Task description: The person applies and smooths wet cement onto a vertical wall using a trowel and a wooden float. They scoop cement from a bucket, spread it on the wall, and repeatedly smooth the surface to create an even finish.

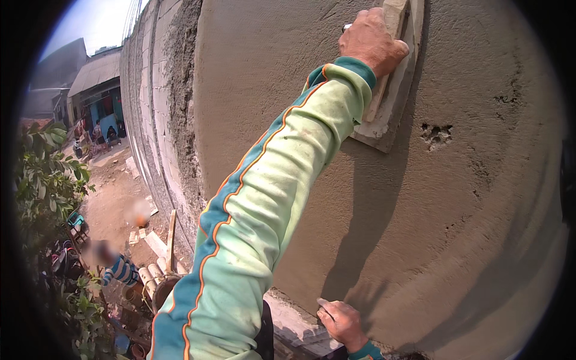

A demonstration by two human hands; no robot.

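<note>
The float (393, 99) is up high at the brown wall (270, 54), its long side running up and leaning right, its low end pointing down and a bit left. The left hand (373, 45) has its fingers curled around it; the right hand (343, 324) is low, fingers half bent, and I cannot tell if it holds anything. The wall is rough with a hole (436, 134), and off left are dirt ground (111, 198) and plants (48, 174).

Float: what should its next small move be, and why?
Probably have the left hand sweep the float rightward across the pit: that rough hole lies just right of the float's lower end, and the plaster around it looks smoother.
</note>
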